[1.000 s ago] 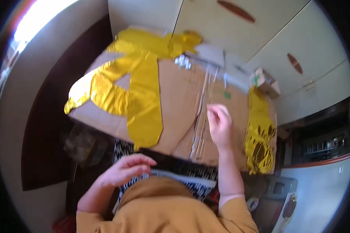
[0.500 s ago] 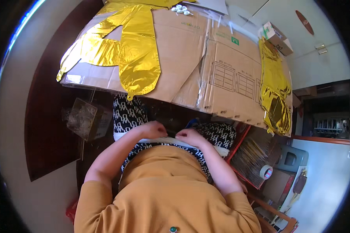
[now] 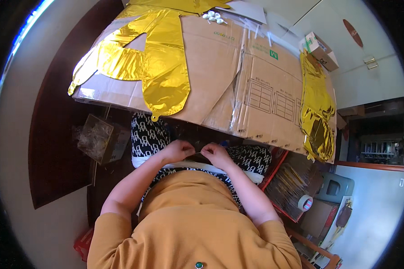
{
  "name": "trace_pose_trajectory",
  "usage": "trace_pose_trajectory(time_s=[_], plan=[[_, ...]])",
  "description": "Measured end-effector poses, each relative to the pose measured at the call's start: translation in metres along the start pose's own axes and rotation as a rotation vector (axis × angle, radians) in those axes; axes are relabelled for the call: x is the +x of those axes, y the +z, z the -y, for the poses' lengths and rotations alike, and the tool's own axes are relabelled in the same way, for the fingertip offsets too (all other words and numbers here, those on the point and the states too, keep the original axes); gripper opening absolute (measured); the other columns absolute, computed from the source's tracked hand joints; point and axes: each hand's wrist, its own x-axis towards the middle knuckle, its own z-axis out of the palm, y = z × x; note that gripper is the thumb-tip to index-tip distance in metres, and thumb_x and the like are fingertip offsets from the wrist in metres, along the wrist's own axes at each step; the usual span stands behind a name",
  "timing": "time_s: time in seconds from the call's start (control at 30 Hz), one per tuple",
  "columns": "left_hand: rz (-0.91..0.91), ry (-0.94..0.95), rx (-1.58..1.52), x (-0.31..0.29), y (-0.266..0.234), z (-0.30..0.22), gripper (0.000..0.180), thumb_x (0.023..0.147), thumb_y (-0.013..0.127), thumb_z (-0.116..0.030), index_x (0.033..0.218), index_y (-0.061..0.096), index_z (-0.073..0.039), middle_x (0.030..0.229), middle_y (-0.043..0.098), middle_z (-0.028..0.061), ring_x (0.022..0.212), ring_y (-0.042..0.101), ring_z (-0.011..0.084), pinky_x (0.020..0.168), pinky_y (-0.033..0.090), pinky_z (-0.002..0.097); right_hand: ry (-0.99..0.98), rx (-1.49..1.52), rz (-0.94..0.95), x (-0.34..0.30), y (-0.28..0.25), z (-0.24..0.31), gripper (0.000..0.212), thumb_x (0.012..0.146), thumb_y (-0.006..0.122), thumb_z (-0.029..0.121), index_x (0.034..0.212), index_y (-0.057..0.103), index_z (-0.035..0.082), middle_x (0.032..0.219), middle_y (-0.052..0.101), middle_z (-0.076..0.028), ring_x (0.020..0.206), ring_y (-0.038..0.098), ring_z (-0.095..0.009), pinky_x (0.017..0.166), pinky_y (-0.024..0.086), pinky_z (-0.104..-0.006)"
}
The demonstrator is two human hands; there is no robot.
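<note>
Above my lap, my left hand (image 3: 178,151) and my right hand (image 3: 215,154) face each other a short way apart, their fingers pinched. A thin pale strand (image 3: 196,154) seems to run between the fingertips; it is too fine to make out well. Beneath them a white band (image 3: 197,165) crosses my patterned black-and-white trousers (image 3: 150,136). In front of me, a gold foil balloon (image 3: 166,80) lies flat and uninflated on the cardboard-covered table (image 3: 211,71), its small tab hanging over the near edge.
More gold foil (image 3: 316,103) lies along the table's right side. Small white coils (image 3: 214,18) and clear strips (image 3: 256,30) sit at the back, near a small carton (image 3: 319,50). A tape roll (image 3: 305,203) rests on a red-edged box at right; an opened box (image 3: 98,136) stands at lower left.
Both hands have risen slightly, and the pale strand between them shows more plainly. The whole view has shifted a little; the balloon and table things lie as before.
</note>
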Motion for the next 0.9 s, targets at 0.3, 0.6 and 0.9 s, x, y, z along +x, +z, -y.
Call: trace_pose_trajectory(time_s=[0.3,0.6,0.9], plan=[[-0.229,0.782,0.686,-0.087,-0.04,-0.157,0.008,0.07,0.07,-0.014,0.078,0.068,-0.015,0.077,0.054,0.0018,0.073,0.052,0.0215,0.065,0.036,0.0358,-0.313,0.988,0.251,-0.058,-0.038,0.122,0.04,0.098,0.046,0.027,0.13,0.038,0.004,0.143,0.032,-0.01,0.129,0.034,-0.02,0.11,0.023,-0.0353],[-0.291,0.735,0.506,-0.105,-0.12,-0.223,0.005,0.073,0.069,-0.007,0.078,0.07,-0.006,0.078,0.06,0.0051,0.077,0.057,0.0224,0.069,0.043,0.0337,-0.446,0.102,-0.154,-0.059,-0.108,0.208,0.019,0.095,0.054,0.02,0.09,0.061,0.004,0.081,0.063,-0.008,0.073,0.063,-0.019,0.066,0.048,-0.0286],[-0.637,0.835,0.106,-0.07,-0.086,-0.202,0.008,0.081,0.067,-0.009,0.088,0.07,-0.008,0.078,0.059,0.0044,0.075,0.055,0.0169,0.074,0.041,0.0295,-0.822,-0.146,0.06,-0.077,-0.104,0.217,0.01,0.083,0.057,0.006,0.092,0.061,0.003,0.076,0.056,-0.013,0.07,0.059,-0.029,0.061,0.047,-0.0362]])
